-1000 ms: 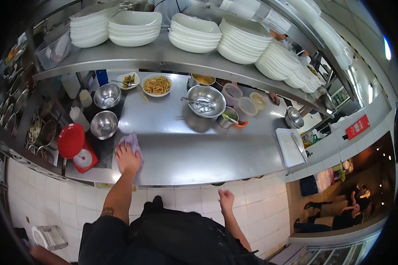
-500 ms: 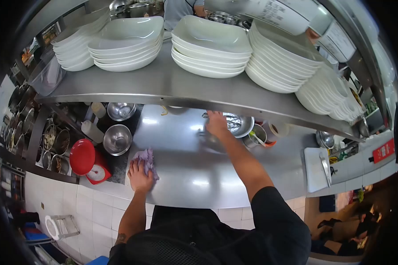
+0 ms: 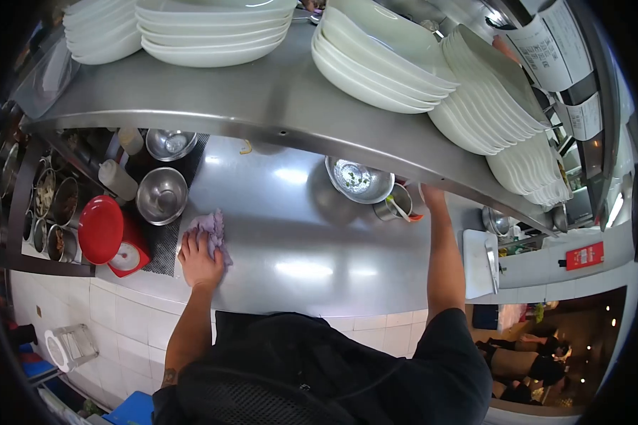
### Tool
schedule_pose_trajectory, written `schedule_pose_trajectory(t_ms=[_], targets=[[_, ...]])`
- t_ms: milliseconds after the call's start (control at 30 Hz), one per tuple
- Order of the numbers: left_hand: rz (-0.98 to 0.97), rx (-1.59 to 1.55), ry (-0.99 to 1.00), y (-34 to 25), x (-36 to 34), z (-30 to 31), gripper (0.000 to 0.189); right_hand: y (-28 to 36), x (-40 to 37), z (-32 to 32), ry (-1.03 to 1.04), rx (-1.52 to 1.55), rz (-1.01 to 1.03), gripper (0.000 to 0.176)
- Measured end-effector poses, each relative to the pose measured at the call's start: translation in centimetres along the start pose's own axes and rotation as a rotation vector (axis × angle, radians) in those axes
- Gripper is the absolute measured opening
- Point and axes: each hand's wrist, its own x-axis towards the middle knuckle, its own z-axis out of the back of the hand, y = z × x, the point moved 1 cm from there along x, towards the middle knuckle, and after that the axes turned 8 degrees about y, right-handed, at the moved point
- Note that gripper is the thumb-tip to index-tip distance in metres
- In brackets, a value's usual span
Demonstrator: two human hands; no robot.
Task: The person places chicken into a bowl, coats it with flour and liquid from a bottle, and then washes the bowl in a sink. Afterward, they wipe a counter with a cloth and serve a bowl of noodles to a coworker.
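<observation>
My left hand (image 3: 200,261) lies palm down with the fingers spread flat, pressing a cloth (image 3: 210,228) onto the steel counter (image 3: 298,241) rather than gripping it. The cloth is pale lilac, crumpled and bunched into soft folds, and most of it sticks out past my fingertips toward twelve o'clock. It lies near the counter's left end, just beside the black mat (image 3: 164,246) at its nine o'clock, where a steel bowl (image 3: 161,195) and a red scale (image 3: 110,237) stand. My right hand (image 3: 430,192) reaches under the shelf (image 3: 262,92) at about two o'clock from the cloth, next to a small pot (image 3: 397,206). The shelf edge hides its fingers, so I cannot tell their state.
</observation>
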Motion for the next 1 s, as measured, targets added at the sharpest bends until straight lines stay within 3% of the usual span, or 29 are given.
schedule_pose_trajectory(t_ms=[67, 233, 267, 333, 400, 467, 533, 600, 733, 800, 1000], targets=[[0.006, 0.002, -0.006, 0.0, 0.2, 0.0, 0.055, 0.5, -0.9, 1.2, -0.018, -0.006, 0.01, 0.027], [0.024, -0.019, 0.025, 0.5, 0.0, 0.2, 0.054, 8.3, -2.5, 4.3, -0.433, 0.175, 0.042, 0.024], [0.018, -0.025, 0.033, 0.5, 0.2, 0.2, 0.054, 11.2, -1.9, 4.3, -0.43, 0.193, 0.068, 0.024], [0.045, -0.036, 0.022, 0.7, 0.1, 0.2, 0.055, 18.6, -1.6, 2.9, -0.314, 1.062, -0.052, 0.017], [0.027, -0.061, 0.03, 0.8, 0.1, 0.2, 0.056, 24.4, -2.0, -0.9, -0.328, 1.101, -0.015, 0.013], [0.033, -0.067, 0.018, 1.0, -0.2, 0.2, 0.057, 24.6, -3.4, -8.0, -0.088, 0.904, 0.03, 0.02], [0.018, -0.103, 0.027, 1.1, -0.2, 0.5, 0.058, 26.6, -5.8, -11.3, 0.138, 0.411, 0.026, 0.029], [0.04, -0.096, 0.026, 1.3, -0.1, 0.6, 0.059, 27.7, -8.1, -13.9, 0.149, 0.399, 0.155, 0.033], [0.023, -0.102, 0.009, 1.1, -0.3, 0.8, 0.058, 27.6, -7.8, -18.4, 0.113, 0.337, 0.224, 0.036], [0.017, -0.095, 0.012, 1.2, -0.3, 0.7, 0.058, 30.0, -6.0, -17.8, 0.213, 0.451, 0.046, 0.04], [0.012, -0.081, -0.004, 1.2, -0.2, 0.7, 0.058, 36.5, -1.4, -17.2, 0.153, 0.594, 0.012, 0.037]])
